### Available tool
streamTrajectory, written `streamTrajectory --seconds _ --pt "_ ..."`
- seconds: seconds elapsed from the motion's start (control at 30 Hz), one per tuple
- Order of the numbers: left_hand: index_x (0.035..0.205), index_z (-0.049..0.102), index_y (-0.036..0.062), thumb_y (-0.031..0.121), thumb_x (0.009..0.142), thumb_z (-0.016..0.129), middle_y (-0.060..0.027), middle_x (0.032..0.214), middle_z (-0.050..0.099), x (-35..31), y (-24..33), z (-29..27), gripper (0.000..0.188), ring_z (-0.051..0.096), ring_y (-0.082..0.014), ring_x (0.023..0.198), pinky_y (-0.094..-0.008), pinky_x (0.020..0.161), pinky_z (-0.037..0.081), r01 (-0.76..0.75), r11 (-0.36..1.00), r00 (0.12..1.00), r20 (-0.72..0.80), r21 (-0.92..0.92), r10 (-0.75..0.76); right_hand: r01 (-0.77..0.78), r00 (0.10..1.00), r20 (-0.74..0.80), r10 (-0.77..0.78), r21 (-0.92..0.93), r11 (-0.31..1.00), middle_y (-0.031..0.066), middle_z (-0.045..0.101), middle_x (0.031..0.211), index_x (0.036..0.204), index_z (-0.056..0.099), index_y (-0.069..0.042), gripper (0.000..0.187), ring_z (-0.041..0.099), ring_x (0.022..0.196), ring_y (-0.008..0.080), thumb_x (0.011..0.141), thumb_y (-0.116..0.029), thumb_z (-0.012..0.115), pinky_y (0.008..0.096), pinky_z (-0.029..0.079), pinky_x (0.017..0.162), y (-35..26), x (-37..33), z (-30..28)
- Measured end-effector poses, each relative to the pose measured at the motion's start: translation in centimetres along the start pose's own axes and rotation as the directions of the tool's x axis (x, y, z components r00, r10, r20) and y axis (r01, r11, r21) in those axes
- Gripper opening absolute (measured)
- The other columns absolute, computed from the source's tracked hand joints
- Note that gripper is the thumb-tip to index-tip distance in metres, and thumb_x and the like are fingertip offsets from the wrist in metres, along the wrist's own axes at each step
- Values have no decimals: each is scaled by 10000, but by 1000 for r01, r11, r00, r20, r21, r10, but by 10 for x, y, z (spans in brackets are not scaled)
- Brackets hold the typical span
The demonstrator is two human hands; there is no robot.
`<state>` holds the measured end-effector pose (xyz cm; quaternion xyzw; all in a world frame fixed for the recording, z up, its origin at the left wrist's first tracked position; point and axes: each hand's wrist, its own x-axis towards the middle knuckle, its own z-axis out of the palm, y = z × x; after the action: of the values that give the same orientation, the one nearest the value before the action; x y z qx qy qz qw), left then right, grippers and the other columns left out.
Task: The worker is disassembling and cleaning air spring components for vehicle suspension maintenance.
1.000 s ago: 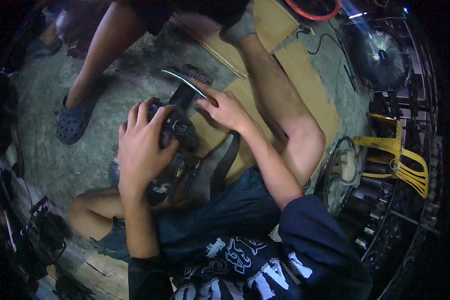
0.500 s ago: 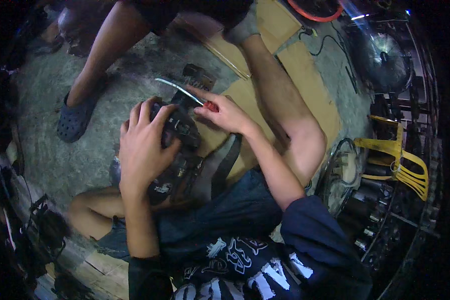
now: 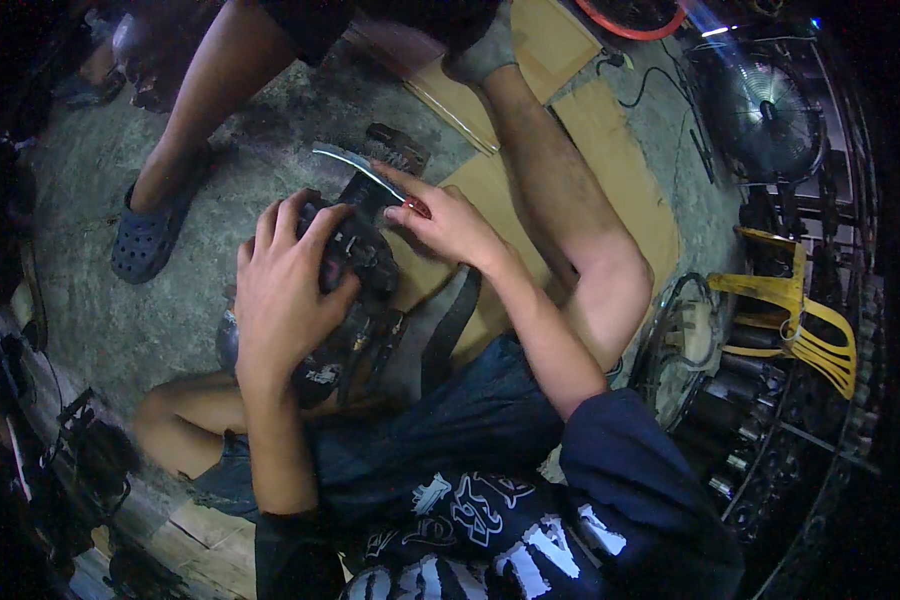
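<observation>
My left hand [image 3: 285,290] lies over the left side of a dark, greasy machine part [image 3: 366,255], its fingers curled on top and the thumb bent against it. Between my legs the part rests low, partly covered by that hand. My right hand [image 3: 448,225] is closed round the red handle of a tool with a thin, curved, pale blade [image 3: 348,158]. The index finger stretches along the blade, which points to the far left above the part. Whether the blade touches the part, I cannot tell. Just beyond lies a dark ribbed piece [image 3: 398,150].
Cardboard sheets [image 3: 620,150] lie under my right leg. Another person's leg in a dark clog [image 3: 150,240] stands at the far left. On the right are a fan [image 3: 767,110], a yellow plastic chair [image 3: 800,320] and dark metal parts. A red-rimmed round thing [image 3: 635,25] is at the top.
The blade has shifted slightly, its handle a little to the left. My left hand stays on the machine part, almost unmoved.
</observation>
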<state>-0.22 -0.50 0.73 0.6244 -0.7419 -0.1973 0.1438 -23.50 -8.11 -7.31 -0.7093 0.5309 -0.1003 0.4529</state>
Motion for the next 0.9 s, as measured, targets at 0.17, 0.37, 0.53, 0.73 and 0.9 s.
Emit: streamTrajectory --seconds 0.17,0.37,0.53,0.73,0.9 --pt "1353 612 185 194 727 746 -118 1462 522 0 0 0 641 470 -359 1372 -499 1087 409 -3 1000 1000 -19 17 4 271 956 49 -289 223 936 -6 645 833 1559 462 -266 637 503 726 102 969 -150 674 300 491 714 2 1 3" --pt "1357 607 182 214 729 746 -118 1468 518 1 0 0 644 460 -359 1381 -508 1092 405 6 1000 1000 5 15 -6 75 996 39 -77 48 996 -7 650 782 1554 470 -280 644 490 687 107 960 -125 664 292 483 694 9 -2 -13" --pt "1362 604 182 231 737 757 -155 1463 514 1 0 0 645 452 -371 1388 -534 1079 399 -3 1000 1000 8 -1 3 -15 1000 23 15 19 1000 32 648 794 1548 478 -277 636 481 689 98 956 -168 681 286 478 699 6 -8 -12" --pt "1362 604 183 228 721 766 -154 1451 520 0 1 0 662 456 -370 1383 -526 1069 409 5 1000 1000 7 0 -5 108 992 49 -115 128 986 51 650 857 1552 473 -267 603 481 716 97 981 -180 649 301 496 746 12 -4 -3" --pt "1362 602 182 222 714 768 -156 1449 520 2 2 -1 670 452 -374 1385 -521 1072 406 7 1000 1000 2 7 -7 -8 1000 3 8 61 998 28 652 913 1564 455 -268 623 479 743 93 983 -178 659 284 490 752 15 -1 -10"
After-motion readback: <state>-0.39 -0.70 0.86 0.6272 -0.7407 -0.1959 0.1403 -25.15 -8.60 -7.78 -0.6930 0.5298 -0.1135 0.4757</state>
